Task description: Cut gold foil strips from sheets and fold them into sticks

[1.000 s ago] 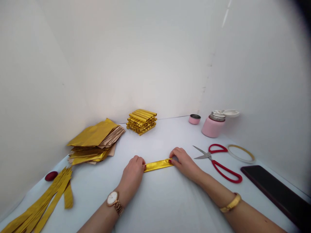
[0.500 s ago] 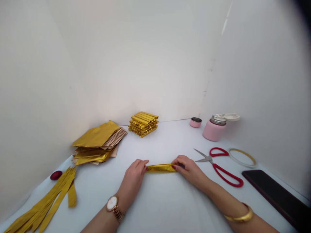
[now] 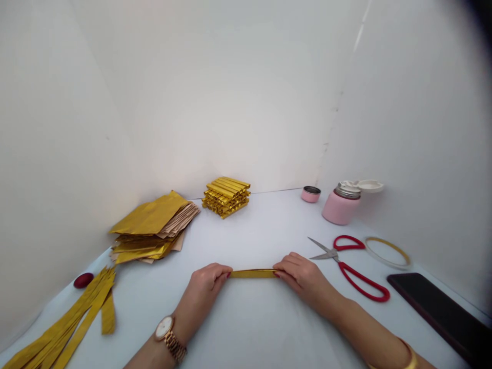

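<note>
Well left of the scissors [image 3: 332, 253] and nearer than they are, a bunch of gold strips [image 3: 82, 312] lies fanned; a black slab [image 3: 438, 307] lies to their right. Just left of the scissors, a narrow folded strip [image 3: 252, 274] spans both hands: the left hand [image 3: 205, 286] pinches its far-from-scissors end, the right hand [image 3: 302, 279] pinches the other, thumbs against fingers. Beyond the scissors stand a pink bottle [image 3: 340, 209] and, farther left, stacked gold tubes [image 3: 226, 196].

Gold strip [image 3: 252, 274] narrower than before
</note>
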Demonstrator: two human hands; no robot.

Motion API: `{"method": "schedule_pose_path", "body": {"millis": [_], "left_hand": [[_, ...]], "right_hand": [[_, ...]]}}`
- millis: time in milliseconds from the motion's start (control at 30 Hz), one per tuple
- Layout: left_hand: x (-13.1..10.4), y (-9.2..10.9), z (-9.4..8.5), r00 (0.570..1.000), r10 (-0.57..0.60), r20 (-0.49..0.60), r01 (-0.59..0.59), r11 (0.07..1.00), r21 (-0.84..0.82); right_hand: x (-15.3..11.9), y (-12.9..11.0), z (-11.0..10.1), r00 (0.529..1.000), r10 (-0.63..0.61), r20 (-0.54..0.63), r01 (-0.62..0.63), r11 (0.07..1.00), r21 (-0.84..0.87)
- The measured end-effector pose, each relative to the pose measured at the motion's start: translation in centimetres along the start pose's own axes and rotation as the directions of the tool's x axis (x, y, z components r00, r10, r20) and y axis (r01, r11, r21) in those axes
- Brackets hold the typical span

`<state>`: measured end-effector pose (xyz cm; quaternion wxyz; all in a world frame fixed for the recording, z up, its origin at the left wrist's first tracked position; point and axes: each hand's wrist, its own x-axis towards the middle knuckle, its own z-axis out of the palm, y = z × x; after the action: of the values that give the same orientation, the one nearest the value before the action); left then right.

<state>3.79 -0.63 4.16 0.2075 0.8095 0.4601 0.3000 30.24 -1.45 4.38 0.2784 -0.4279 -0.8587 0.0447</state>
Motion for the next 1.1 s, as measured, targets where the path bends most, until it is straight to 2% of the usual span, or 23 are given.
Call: {"method": "schedule_pose_path", "body": {"millis": [333, 700, 900, 1100], "left_hand": [[0.0, 0.0, -0.6, 0.998, -0.053, 0.015, 0.054, 0.998, -0.025], [0.0, 0.2, -0.9, 0.999, -0.022, 0.03, 0.023, 1.0, -0.006], [-0.1, 0.3, -1.0, 0.998, 0.046, 0.033, -0.048, 0.997, 0.055], [-0.3, -0.1, -1.4, 0.982, 0.188, 0.024, -0.189, 0.966, 0.174]], "right_hand": [[0.1, -0.2, 0.0, 0.999, -0.05, 0.007, 0.051, 0.996, -0.075], [-0.1, 0.6, 0.3, 0.997, -0.082, -0.002, 0.081, 0.983, -0.165], [-0.3, 0.4, 0.2, 0.99, -0.141, 0.031, 0.144, 0.964, -0.225], [-0.1, 0.1, -0.2, 0.98, -0.199, 0.019, 0.197, 0.943, -0.267]]}}
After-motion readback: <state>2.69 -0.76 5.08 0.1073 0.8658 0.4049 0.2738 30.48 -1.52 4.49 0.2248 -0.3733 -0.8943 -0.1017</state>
